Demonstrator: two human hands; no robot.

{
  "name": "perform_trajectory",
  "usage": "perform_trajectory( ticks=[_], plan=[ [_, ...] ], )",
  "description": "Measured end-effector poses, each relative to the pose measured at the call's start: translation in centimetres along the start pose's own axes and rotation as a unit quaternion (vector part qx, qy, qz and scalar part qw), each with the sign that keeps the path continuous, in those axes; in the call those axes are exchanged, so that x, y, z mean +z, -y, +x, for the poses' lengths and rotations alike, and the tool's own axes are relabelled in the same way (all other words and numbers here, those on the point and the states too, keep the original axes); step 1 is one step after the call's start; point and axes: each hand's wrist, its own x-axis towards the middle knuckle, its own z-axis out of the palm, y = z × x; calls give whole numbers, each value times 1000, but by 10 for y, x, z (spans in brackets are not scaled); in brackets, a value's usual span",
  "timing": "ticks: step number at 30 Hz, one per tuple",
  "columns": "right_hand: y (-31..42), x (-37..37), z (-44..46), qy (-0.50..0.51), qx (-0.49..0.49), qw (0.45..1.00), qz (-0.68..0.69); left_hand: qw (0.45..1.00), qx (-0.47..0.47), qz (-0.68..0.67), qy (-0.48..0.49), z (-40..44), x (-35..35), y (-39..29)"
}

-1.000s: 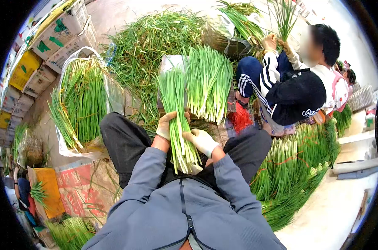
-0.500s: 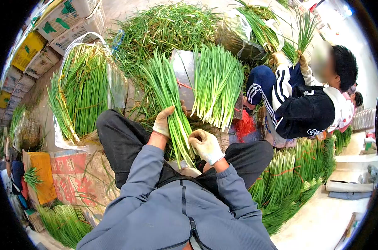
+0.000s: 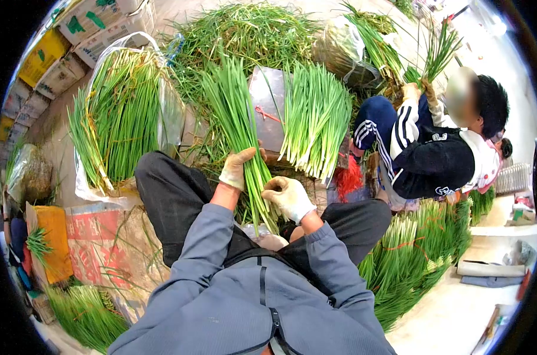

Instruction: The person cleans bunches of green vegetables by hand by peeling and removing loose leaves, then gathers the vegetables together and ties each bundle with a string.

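Note:
My left hand (image 3: 238,168), in a pale work glove, is closed around a bunch of green chives (image 3: 238,112). The bunch stands tilted between my knees, leaves up and pale stem ends down. My right hand (image 3: 290,198), gloved too, has thumb and forefinger pinched at the right edge of the lower stems; whatever is between the fingertips is too small to make out. Beyond my hands is a low board (image 3: 267,97) with a red tie (image 3: 267,113) on it. A thick pile of trimmed chives (image 3: 316,118) covers the board's right side.
Untrimmed chives (image 3: 123,112) fill a plastic bag at left. Loose leaves (image 3: 245,35) are heaped ahead. On the right a co-worker (image 3: 440,142) holds chives, beside red ties (image 3: 347,182). Bundled chives (image 3: 407,251) stand at lower right; crates (image 3: 97,23) line the upper left.
My right hand's fingers have shifted slightly left at the stems, while my left hand keeps its hold. The co-worker's hands and chives have come down a little. The view has shifted slightly.

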Motion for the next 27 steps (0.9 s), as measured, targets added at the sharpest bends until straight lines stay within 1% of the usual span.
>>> perform_trajectory(
  ticks=[2,3,4,6,7,8,10,11,12,14,15,16,17,18,19,20,22,24,25,26,27],
  plan=[
    [1,3,-1,21,22,999,23,999,8,35,-31,-1,-8,-2],
    [3,6,-3,6,16,999,40,998,17,41,-38,-2,-9,-3],
    [-1,7,-2,-6,-14,1000,27,998,19,39,-39,-3,-11,-5],
    [7,0,-14,-33,9,991,132,997,16,-4,-74,-3,-15,-11],
    [27,-12,-24,-16,42,974,221,995,36,-4,-92,-1,-18,-14],
    [14,-13,-31,-32,46,920,388,995,39,-6,-92,-1,-21,-18],
    [22,-20,-43,-76,55,903,419,990,61,-21,-129,1,-30,-22],
    [30,-24,-49,-74,54,924,370,984,59,-20,-164,0,-30,-24],
    [28,-23,-52,-76,54,924,370,985,58,-20,-163,0,-31,-24],
    [22,-22,-56,-30,27,959,280,981,93,-51,-164,3,-33,-26],
    [22,-14,-55,-47,33,981,187,979,93,-59,-169,4,-32,-27],
    [23,-4,-53,-79,-9,988,135,980,92,-58,-169,3,-30,-27],
    [24,1,-52,-98,-73,992,20,980,90,-56,-168,1,-29,-26],
    [30,5,-50,-115,-137,979,-96,981,89,-53,-167,1,-28,-26],
    [34,13,-46,-144,-186,962,-138,981,90,-53,-165,1,-26,-25],
    [34,19,-43,-128,-162,965,-161,979,98,-59,-169,2,-24,-24],
    [29,24,-33,-105,-194,944,-245,977,108,-65,-174,1,-29,-23],
    [34,10,-36,-164,-272,944,-86,977,111,-65,-168,2,-34,-25],
    [32,0,-39,-181,-246,952,31,980,97,-98,-142,1,-35,-28],
    [22,-11,-46,-208,-155,950,175,980,97,-97,-145,-1,-36,-30],
    [46,-32,-57,-260,-115,918,276,978,99,-132,-130,-6,-29,-36]
  ],
)
